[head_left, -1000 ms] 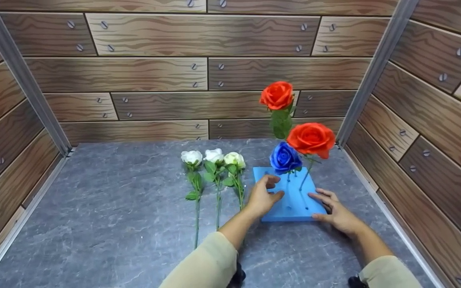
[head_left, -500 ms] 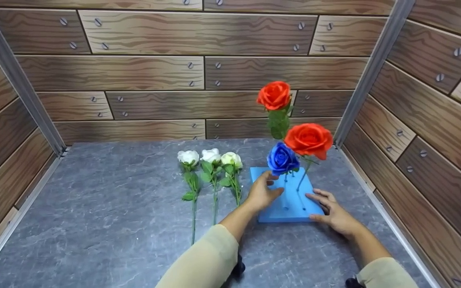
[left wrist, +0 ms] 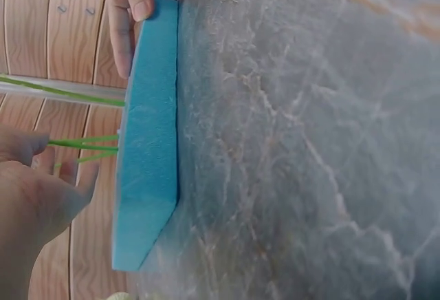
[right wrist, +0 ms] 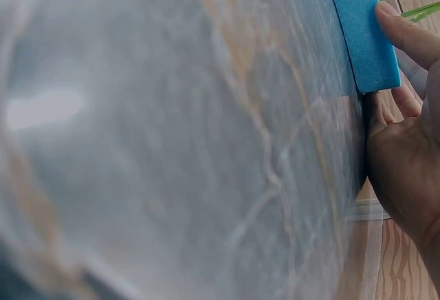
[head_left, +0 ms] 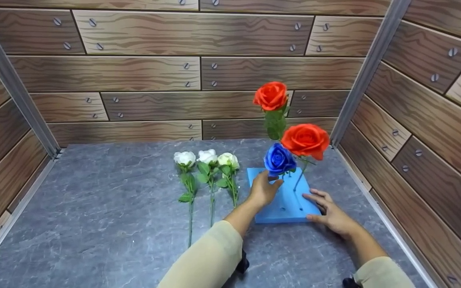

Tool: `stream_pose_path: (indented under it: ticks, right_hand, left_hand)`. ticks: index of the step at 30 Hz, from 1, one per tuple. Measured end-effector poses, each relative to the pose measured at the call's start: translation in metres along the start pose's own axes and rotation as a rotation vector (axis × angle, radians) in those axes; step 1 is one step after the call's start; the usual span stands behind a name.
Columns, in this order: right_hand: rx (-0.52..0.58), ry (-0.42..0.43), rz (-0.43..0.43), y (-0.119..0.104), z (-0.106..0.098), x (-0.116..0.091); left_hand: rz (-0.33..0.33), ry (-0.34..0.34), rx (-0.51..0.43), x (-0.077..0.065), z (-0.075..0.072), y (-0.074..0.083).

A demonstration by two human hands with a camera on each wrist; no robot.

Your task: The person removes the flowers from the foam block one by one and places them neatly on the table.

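A blue foam block lies on the grey table with two red roses and a blue rose standing in it. My left hand is just below the blue bloom and pinches its stem between thumb and fingers. Thin green stems run from that hand to the foam in the left wrist view. My right hand rests on the block's near right corner, fingers fairly straight along its edge and thumb touching the foam. The left fingertips are partly hidden in the head view.
Left of the block, three white roses lie side by side on the table, stems toward me. The left forearm covers part of their stems. Wood-patterned walls enclose the back and sides.
My left hand has come closer to the blue rose's stem, and its thumb and fingers have drawn together. The right hand stays on the block. The whole view has shifted slightly.
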State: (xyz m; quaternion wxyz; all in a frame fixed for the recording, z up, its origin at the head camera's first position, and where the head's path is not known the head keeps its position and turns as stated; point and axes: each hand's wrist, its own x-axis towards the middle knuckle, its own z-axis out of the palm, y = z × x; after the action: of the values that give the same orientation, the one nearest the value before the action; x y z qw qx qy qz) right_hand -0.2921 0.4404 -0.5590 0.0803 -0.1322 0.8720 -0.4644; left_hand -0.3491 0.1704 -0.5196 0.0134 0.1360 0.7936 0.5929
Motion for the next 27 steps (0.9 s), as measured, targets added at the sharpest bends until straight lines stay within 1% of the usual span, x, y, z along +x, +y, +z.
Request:
stream_pose_path:
  ticks: [5,11,14,19,23,27]
  right_hand:
    - [0.005,-0.015,0.009,0.001,0.0,0.001]
    - [0.019,-0.009,0.02,0.002,0.0,0.001]
    - [0.017,-0.013,0.015,0.002,0.0,0.001]
    - [-0.002,-0.007,0.021,0.002,0.0,-0.001]
    - [-0.014,-0.002,0.021,0.001,0.0,-0.001]
    - [-0.028,0.007,0.014,0.002,-0.001,-0.002]
  left_hand:
    - [-0.002,0.033,-0.002,0.001,0.003,-0.002]
    - [0.049,0.089,0.065,0.005,0.006,-0.002]
    - [0.058,0.105,0.084,0.006,0.007,-0.003]
    - [0.062,0.126,0.077,0.007,0.008,-0.005]
    - [0.082,0.175,0.09,0.006,0.009,-0.006]
    - [0.126,0.237,0.143,0.005,0.011,-0.005]
